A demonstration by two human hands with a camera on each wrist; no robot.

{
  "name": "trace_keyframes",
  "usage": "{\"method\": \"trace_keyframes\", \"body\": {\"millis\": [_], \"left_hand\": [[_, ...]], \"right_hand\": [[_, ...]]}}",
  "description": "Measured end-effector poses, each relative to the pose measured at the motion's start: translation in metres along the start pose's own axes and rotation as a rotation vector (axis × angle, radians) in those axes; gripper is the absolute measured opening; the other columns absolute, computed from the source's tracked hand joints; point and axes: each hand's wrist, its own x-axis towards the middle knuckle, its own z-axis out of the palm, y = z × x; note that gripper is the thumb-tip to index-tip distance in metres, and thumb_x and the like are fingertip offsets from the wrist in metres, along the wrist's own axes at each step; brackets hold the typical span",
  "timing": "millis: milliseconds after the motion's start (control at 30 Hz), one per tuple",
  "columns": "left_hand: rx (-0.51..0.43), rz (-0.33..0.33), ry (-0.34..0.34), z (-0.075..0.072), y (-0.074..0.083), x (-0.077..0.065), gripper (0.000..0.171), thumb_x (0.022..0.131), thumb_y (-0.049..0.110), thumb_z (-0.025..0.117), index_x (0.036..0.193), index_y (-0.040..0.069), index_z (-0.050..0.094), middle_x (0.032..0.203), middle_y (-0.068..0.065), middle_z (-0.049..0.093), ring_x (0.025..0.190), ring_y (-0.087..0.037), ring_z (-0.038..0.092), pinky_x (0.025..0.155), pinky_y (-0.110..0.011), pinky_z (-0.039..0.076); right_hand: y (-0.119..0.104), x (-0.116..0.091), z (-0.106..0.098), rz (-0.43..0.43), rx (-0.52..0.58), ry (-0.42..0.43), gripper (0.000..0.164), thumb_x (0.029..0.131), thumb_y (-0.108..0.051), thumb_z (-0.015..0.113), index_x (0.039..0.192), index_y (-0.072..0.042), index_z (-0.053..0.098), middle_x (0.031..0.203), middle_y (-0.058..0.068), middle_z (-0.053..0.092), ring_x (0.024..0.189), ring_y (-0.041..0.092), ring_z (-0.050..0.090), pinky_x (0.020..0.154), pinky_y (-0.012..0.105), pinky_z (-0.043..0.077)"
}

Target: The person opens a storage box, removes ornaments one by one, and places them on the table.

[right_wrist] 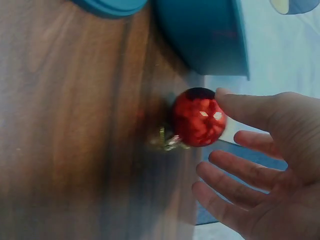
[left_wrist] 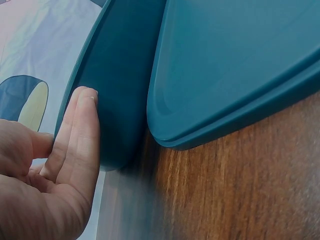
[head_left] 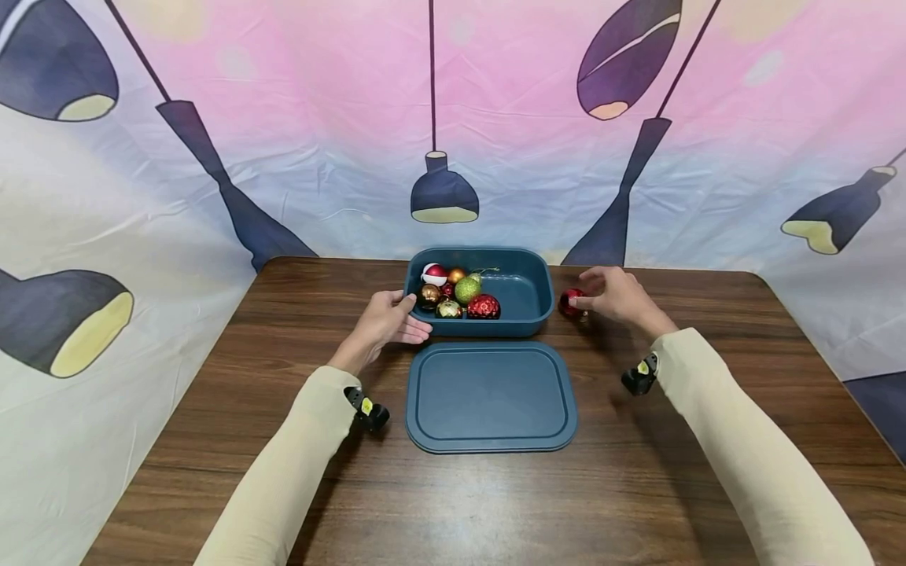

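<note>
A teal box (head_left: pixel 527 303) stands at the far middle of the wooden table (head_left: pixel 248 440), with several shiny ornaments (head_left: pixel 460 295) in its left half. Its flat lid (head_left: pixel 491 397) lies just in front of it. My left hand (head_left: pixel 396 318) rests against the box's left end, thumb at the rim. In the left wrist view its straight fingers (left_wrist: pixel 82 135) lie flat on the box wall (left_wrist: pixel 125 75), beside the lid (left_wrist: pixel 235 60). A red ornament (head_left: pixel 570 303) lies on the table right of the box. My right hand (right_wrist: pixel 235 120) touches the red ornament (right_wrist: pixel 199 123) with its thumb, the fingers spread and off it.
A printed cloth backdrop (head_left: pixel 283 157) hangs close behind the table's far edge and drapes down both sides. The box's corner (right_wrist: pixel 205 30) is just beyond the red ornament. Bare wood stretches across the near half of the table.
</note>
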Motion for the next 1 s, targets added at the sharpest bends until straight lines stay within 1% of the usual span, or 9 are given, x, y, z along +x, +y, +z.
{"method": "trace_keyframes", "body": {"millis": [100,300,500,667,900,1000], "left_hand": [[-0.003,-0.003,0.002,-0.001,0.000,0.000,0.059,0.112,0.024,0.040,0.160,-0.001,0.018,0.084,-0.018,0.075,0.076,-0.029,0.076,0.071,-0.036,0.064],[-0.002,-0.005,0.005,0.000,0.001,0.000,0.058,0.112,0.023,0.040,0.160,-0.001,0.018,0.083,-0.017,0.075,0.070,-0.023,0.076,0.070,-0.035,0.064],[-0.003,0.000,0.002,0.000,0.001,0.000,0.058,0.112,0.023,0.040,0.160,-0.002,0.018,0.082,-0.017,0.075,0.071,-0.025,0.076,0.070,-0.035,0.064],[-0.003,-0.002,0.003,0.001,0.000,0.000,0.059,0.112,0.023,0.040,0.160,-0.002,0.017,0.083,-0.018,0.075,0.070,-0.024,0.076,0.070,-0.035,0.064],[0.004,-0.004,0.007,0.001,0.000,0.001,0.059,0.112,0.024,0.041,0.160,-0.001,0.019,0.084,-0.018,0.075,0.069,-0.023,0.075,0.071,-0.036,0.064],[0.005,-0.001,0.009,0.000,0.000,0.001,0.058,0.112,0.023,0.040,0.160,-0.002,0.019,0.084,-0.019,0.075,0.069,-0.024,0.076,0.071,-0.036,0.064]], "right_hand": [[-0.006,0.002,-0.006,-0.021,-0.002,0.004,0.055,0.096,-0.025,0.072,0.138,0.006,0.055,0.129,0.032,0.060,0.118,0.046,0.057,0.094,0.060,0.051],[-0.024,0.007,-0.017,-0.061,0.008,0.004,0.056,0.096,-0.028,0.073,0.139,0.004,0.056,0.133,0.031,0.059,0.121,0.045,0.057,0.097,0.061,0.050],[-0.043,0.013,-0.021,-0.125,0.006,0.000,0.051,0.094,-0.026,0.075,0.136,0.001,0.060,0.129,0.028,0.063,0.117,0.042,0.061,0.095,0.059,0.053],[-0.057,0.015,-0.017,-0.151,0.031,-0.041,0.051,0.093,-0.026,0.076,0.135,0.000,0.062,0.127,0.025,0.065,0.113,0.039,0.064,0.095,0.056,0.054],[-0.073,0.020,-0.005,-0.139,0.088,-0.101,0.045,0.092,-0.027,0.078,0.128,-0.003,0.066,0.128,0.021,0.063,0.114,0.035,0.062,0.094,0.052,0.055],[-0.079,0.023,0.003,-0.169,0.086,-0.122,0.044,0.091,-0.025,0.079,0.125,-0.001,0.066,0.127,0.022,0.064,0.114,0.035,0.062,0.094,0.051,0.056]]}}
